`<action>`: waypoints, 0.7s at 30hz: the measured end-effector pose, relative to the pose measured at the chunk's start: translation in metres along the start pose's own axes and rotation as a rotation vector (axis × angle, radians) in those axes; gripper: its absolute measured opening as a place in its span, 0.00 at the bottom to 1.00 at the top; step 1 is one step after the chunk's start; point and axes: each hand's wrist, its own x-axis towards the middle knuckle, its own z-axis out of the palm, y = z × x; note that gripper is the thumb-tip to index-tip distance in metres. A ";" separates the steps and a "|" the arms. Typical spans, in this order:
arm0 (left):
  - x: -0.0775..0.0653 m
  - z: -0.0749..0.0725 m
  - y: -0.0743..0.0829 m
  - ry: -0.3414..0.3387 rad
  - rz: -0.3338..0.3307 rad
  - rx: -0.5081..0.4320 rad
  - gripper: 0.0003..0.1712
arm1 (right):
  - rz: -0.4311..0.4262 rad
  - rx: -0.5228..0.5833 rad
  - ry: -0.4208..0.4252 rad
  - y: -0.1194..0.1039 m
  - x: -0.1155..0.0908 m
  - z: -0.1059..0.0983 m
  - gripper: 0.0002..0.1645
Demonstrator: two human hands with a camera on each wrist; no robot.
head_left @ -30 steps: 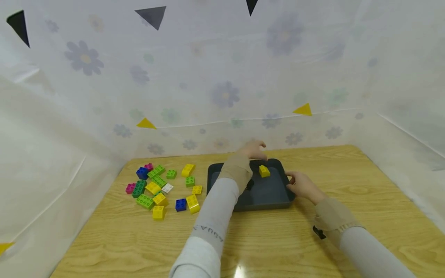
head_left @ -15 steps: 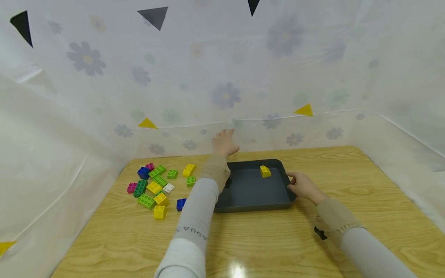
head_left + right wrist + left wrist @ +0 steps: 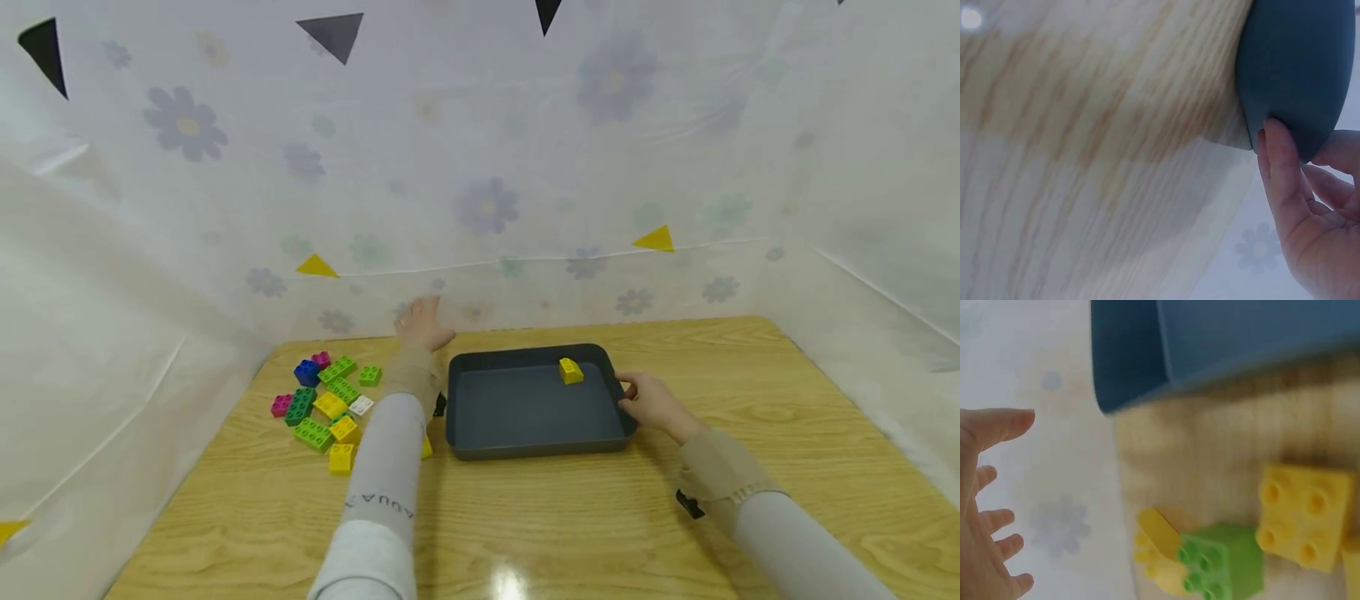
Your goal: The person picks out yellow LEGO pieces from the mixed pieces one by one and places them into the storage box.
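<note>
Head view: a dark tray (image 3: 525, 408) rests on the worktop (image 3: 570, 517) toward 5 o'clock, one yellow brick (image 3: 571, 372) at its 1. A person's right grip (image 3: 654, 405) pinches its edge at 3. The left grip (image 3: 422, 326), spread apart, is beyond its 10. Loose bricks (image 3: 343, 391) lie toward 9; the left sleeve (image 3: 390, 454) partly hides one. Lettering (image 3: 379, 504) on that sleeve is indistinct. Left wrist view crops the tray.

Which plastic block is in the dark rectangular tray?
The yellow block near the far right corner of the tray; all other visible blocks lie outside.
</note>
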 end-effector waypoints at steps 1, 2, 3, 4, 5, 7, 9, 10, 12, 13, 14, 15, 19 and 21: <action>-0.002 0.001 -0.006 -0.026 -0.005 -0.010 0.42 | -0.002 -0.002 0.002 0.000 0.000 0.000 0.30; -0.005 0.001 -0.011 -0.053 -0.011 -0.028 0.42 | -0.002 -0.003 0.003 0.000 0.000 0.000 0.30; -0.007 0.001 -0.015 -0.080 -0.017 -0.041 0.42 | -0.002 -0.002 0.003 0.000 0.000 0.000 0.30; -0.010 0.001 -0.020 -0.102 -0.021 -0.054 0.42 | -0.001 -0.001 0.002 0.000 0.000 0.000 0.30; -0.012 0.002 -0.024 -0.125 -0.029 -0.065 0.42 | 0.000 0.001 0.001 0.000 -0.001 0.000 0.30; -0.015 0.004 -0.031 -0.166 -0.044 -0.096 0.42 | 0.002 0.002 -0.001 0.001 -0.001 0.000 0.30; -0.016 0.008 -0.037 -0.202 -0.059 -0.133 0.42 | 0.015 0.007 -0.003 0.001 -0.001 0.000 0.30; -0.016 0.010 -0.040 -0.216 -0.063 -0.146 0.41 | 0.015 0.004 -0.003 0.001 -0.001 -0.001 0.30; -0.014 0.014 -0.045 -0.237 -0.072 -0.171 0.40 | 0.013 0.000 -0.002 0.001 -0.001 -0.001 0.30; -0.013 0.017 -0.048 -0.243 -0.076 -0.185 0.39 | 0.015 0.001 0.002 0.001 -0.001 -0.001 0.30; -0.011 0.019 -0.050 -0.243 -0.080 -0.191 0.38 | 0.015 0.003 0.003 0.001 -0.001 0.000 0.30; -0.011 0.021 -0.052 -0.240 -0.083 -0.195 0.37 | 0.009 0.003 0.006 0.002 -0.001 0.000 0.30; -0.009 0.026 -0.056 -0.235 -0.099 -0.203 0.30 | -0.010 -0.004 0.014 0.002 -0.001 0.000 0.30; -0.010 0.027 -0.056 -0.233 -0.101 -0.198 0.27 | -0.014 -0.009 0.016 0.001 -0.001 0.000 0.30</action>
